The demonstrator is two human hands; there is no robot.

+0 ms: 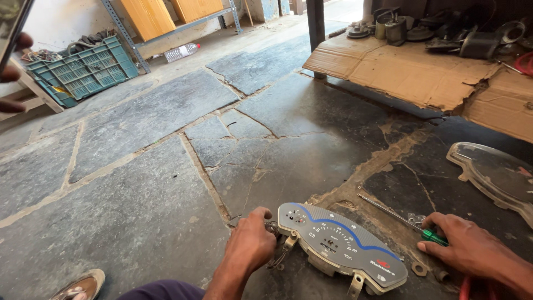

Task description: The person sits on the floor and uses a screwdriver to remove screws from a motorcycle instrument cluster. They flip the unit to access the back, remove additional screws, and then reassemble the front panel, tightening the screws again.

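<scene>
Instrument cluster (341, 247) flat on stone floor (139, 211), dial up — left hand (250, 241) clamped on its left edge, right hand (472, 247) closed round green-handled screwdriver (402, 219) lying on floor. Looks like tool pickup stage; next move needs tip seated on fastener, cluster pinned steady.

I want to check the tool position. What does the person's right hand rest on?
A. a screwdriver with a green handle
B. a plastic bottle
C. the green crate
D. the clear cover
A: the right hand lies on the green handle of the screwdriver, whose shaft points away over the floor, while the left hand grips the edge of the gauge cluster.
</scene>
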